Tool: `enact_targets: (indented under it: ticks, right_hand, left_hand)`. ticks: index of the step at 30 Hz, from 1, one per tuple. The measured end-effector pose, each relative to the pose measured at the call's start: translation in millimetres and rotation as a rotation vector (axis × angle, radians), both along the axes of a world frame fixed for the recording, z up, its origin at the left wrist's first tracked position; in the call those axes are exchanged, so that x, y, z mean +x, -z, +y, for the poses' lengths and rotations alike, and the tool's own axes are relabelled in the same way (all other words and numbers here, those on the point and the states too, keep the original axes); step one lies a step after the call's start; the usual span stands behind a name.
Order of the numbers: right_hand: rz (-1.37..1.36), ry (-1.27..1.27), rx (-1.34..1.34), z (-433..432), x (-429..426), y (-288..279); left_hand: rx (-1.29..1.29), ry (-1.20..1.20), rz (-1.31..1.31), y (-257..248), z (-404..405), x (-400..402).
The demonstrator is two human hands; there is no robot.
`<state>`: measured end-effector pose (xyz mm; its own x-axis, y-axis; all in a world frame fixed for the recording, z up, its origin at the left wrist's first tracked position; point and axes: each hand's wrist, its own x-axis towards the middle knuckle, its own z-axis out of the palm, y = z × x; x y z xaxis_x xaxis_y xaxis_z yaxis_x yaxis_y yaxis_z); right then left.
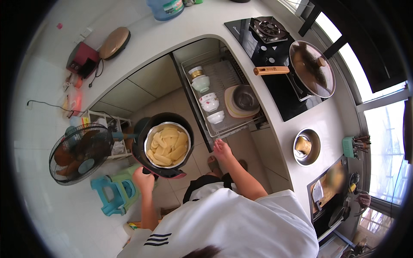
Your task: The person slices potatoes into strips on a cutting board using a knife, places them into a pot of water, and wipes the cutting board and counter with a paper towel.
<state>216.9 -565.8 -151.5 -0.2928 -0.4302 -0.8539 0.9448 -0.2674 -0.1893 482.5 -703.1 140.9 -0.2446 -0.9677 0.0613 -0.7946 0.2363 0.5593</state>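
Note:
My left hand (144,181) grips the handle of a black air fryer basket (187,124) with a dark red front. Inside the basket sits a round silvery liner (146,146) filled with pale yellow slices (167,145) that look like potato. My right hand (222,149), fingers loosely curled, is at the near end of the open wire dish drawer (222,130); whether it touches the drawer is unclear. The drawer holds stacked white bowls (209,102), a pale green bowl (200,84), and a dark bowl (246,97) on plates.
On the counter are a lidded pan (309,71) on the gas hob (258,54), a metal bowl (306,130) with a yellowish piece inside, and a cleaver (317,192) on a cutting board (326,193). A fan (80,154) and plastic stools (113,196) stand at left.

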Motion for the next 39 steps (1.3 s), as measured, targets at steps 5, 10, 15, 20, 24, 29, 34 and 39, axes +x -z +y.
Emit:
enact_targets:
  ticks: [5, 10, 15, 20, 24, 29, 34, 39]
  right_hand:
    - [1.39, -1.002, 0.512, -14.0, 33.9, -45.0]
    - [1.716, -1.174, 0.711, -29.2, 11.0, -56.3]
    - [1.877, -1.28, 0.72, -40.3, -5.8, -62.4]
    - [1.926, -1.45, 0.699, -46.2, -22.1, -75.5]
    - [1.922, -1.506, 0.679, -47.4, -29.2, -84.9]
    - [1.972, -1.6, 0.985, -51.2, -19.3, -107.1]
    - [1.754, -1.508, 1.22, -55.6, -3.0, -112.4]
    - [1.816, -1.369, 1.271, -57.3, 4.3, -111.6]
  left_hand:
    - [0.034, -0.062, -0.02, 26.4, -48.3, 10.9]
    - [-0.038, -0.072, 0.045, 19.7, -100.2, -30.1]
    - [-0.055, -0.092, 0.072, 40.1, -193.5, -58.4]
    - [0.13, -0.229, 0.218, 78.8, -324.0, -101.8]
    - [0.001, -0.341, 0.136, 98.1, -453.7, -151.9]
    - [-0.055, 0.039, -0.082, 108.6, -587.5, -229.6]
    - [0.376, -0.143, 0.194, 132.3, -689.2, -261.8]
    - [0.325, -0.471, -0.122, 101.6, -751.5, -309.7]
